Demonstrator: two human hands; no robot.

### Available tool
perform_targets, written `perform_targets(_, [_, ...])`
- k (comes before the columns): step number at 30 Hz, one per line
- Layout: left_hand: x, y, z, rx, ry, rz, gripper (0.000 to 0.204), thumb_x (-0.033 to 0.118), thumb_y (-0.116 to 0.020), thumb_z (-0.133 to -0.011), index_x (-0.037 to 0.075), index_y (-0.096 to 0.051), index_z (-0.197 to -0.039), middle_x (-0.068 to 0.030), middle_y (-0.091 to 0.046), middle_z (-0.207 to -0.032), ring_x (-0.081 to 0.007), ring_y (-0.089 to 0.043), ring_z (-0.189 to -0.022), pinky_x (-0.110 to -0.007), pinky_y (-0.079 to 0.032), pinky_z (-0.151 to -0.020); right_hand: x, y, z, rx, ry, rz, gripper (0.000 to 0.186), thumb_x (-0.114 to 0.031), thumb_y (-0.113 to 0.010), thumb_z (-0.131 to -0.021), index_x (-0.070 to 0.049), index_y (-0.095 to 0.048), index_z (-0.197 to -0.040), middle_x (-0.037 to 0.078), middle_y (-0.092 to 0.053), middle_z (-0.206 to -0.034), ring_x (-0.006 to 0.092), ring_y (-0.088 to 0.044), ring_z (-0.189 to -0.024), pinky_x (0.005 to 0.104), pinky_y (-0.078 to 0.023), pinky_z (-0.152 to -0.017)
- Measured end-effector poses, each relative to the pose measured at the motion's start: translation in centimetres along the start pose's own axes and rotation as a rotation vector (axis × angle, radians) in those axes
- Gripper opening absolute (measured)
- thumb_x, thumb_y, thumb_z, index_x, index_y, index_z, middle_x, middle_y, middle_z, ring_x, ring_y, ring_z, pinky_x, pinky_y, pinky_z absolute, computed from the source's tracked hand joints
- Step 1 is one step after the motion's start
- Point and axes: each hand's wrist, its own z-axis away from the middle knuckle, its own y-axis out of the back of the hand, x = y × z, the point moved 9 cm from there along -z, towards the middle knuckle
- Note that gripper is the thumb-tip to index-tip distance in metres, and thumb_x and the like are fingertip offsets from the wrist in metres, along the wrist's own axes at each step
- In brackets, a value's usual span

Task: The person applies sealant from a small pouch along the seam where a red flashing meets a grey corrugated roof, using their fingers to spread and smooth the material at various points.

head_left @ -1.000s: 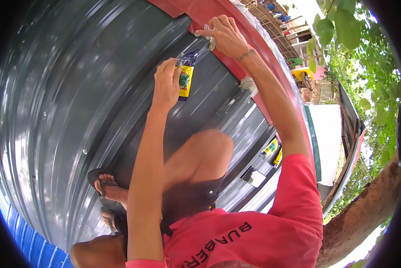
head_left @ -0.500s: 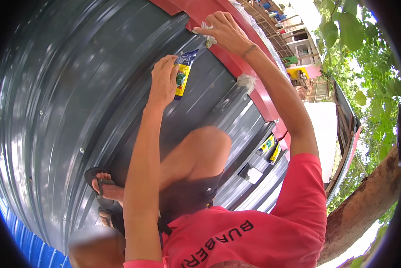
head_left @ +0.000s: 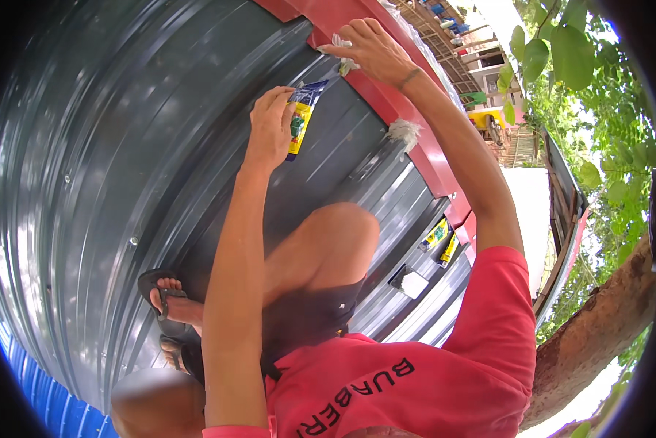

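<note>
Left hand is holding a yellow-and-navy pouch, fingers curling round its left edge; the pouch is hanging at a tilt above the dark ribbed metal sheet, near the red trim. Right hand is reaching over the trim, fingers bending, 1 digit pointing left beside a white crumpled bit; can't tell whether they are gripping it. Change over the last 1 s: very little. Framing is shifting a bit, but both hands are keeping about the same placing, pouch staying in the left. Reads as work continuing at 1 spot, not moving along the trim. A 2nd whitish wad is sitting further down the trim; 2 more yellow packets are lying near a dark flat rectangular object.
</note>
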Motion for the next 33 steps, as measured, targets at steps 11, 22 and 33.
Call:
perform_targets(11, [0.1,0.0,-0.1,-0.064,0.01,-0.031,0.029,0.014,-0.053,-0.103,-0.002,-0.062,-0.125,-0.0147,-0.061,-0.132,-0.0343,-0.055,-0.124,-0.041,-0.042,-0.106,0.6,0.2,2.1,-0.015,-0.043,0.148,0.065,-0.017,-0.071,-0.08,-0.031,-0.055,-0.141,0.0,-0.057,-0.115,0.0208,-0.05,-0.114,0.0363,-0.039,-0.103])
perform_targets(22, [-0.1,0.1,0.0,-0.055,0.019,-0.043,0.028,0.013,-0.053,-0.102,-0.002,-0.063,-0.124,-0.0139,-0.061,-0.131,-0.0345,-0.054,-0.124,-0.043,-0.041,-0.107,-1.3,0.2,1.1,-0.037,-0.065,0.193,0.063,-0.014,-0.068,-0.083,-0.031,-0.053,-0.142,0.001,-0.058,-0.113,0.0205,-0.05,-0.113,0.0362,-0.038,-0.101])
perform_targets(33, [0.2,-0.1,0.0,-0.014,-0.007,-0.007,0.024,0.008,-0.055,-0.099,0.002,-0.065,-0.121,-0.0126,-0.062,-0.128,-0.0352,-0.055,-0.121,-0.045,-0.041,-0.105,1.0,0.4,4.1,-0.024,-0.169,0.17,0.066,-0.012,-0.064,-0.085,-0.031,-0.051,-0.146,0.001,-0.056,-0.107,0.0208,-0.05,-0.108,0.0361,-0.038,-0.099])
